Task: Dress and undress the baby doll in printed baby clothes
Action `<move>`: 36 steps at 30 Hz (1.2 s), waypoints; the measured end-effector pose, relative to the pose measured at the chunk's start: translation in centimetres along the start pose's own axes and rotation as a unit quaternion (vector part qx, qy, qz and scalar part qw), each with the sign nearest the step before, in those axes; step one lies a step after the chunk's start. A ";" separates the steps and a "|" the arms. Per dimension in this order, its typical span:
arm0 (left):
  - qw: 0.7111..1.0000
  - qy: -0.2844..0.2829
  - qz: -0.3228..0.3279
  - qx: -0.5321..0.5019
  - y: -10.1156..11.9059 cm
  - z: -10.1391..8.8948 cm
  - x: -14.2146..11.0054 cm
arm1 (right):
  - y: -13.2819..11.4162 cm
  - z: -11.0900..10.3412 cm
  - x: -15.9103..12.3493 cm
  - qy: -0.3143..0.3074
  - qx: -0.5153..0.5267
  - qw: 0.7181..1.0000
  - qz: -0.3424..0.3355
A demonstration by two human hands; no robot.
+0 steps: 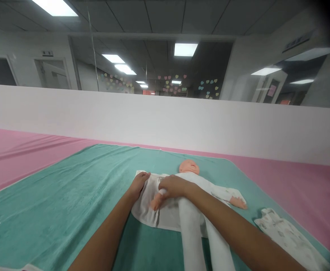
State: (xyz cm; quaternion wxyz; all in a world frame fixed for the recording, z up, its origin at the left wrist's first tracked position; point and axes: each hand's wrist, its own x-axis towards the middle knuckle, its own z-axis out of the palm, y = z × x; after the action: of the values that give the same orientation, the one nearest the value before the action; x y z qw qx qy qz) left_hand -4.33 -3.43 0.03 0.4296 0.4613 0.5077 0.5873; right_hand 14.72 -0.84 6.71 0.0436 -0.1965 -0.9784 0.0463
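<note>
A baby doll (189, 166) lies on its back with its head away from me and its white-clad legs toward me. Beneath its body a white baby top (145, 214) is spread out, and a printed sleeve covers the doll's arm on the right side. My left hand (139, 183) pinches the top's upper left edge. Fingers of my right hand (172, 185) are wrapped round the doll's arm on the left side, just above its bare hand (155, 202). My right forearm crosses over the doll's body and hides part of it.
A teal blanket (77, 195) lies under the doll, on a pink sheet (280, 177). A folded, printed white baby garment (290, 235) rests at the right. Beyond stands a low white wall (153, 120) with glass or mirror above it.
</note>
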 end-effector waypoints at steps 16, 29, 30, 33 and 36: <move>0.967 -0.091 -0.046 -0.234 2.7 4.9 -1.8 | 0.2 2.3 3.2 0.023 -0.117 0.967 0.224; 0.973 0.047 0.021 0.225 -0.2 5.7 -2.1 | 2.5 -0.5 -11.7 0.307 0.065 0.863 0.397; 0.969 0.051 0.027 0.240 -0.4 5.8 -2.2 | 2.8 -0.1 -13.5 0.290 0.094 0.843 0.444; 0.963 0.057 0.041 0.261 -0.5 6.1 -2.6 | 3.0 1.7 -17.0 0.240 0.238 0.788 0.515; 0.961 0.062 0.058 0.262 -0.2 6.5 -3.3 | 2.5 3.1 -17.5 0.276 0.425 0.695 0.511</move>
State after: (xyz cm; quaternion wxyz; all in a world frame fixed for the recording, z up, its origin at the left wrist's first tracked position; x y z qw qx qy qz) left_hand 2.73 -5.28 -0.09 0.2268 0.5491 0.6419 0.4847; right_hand 31.38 -5.56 2.19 0.3601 -0.6305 -0.5478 0.4157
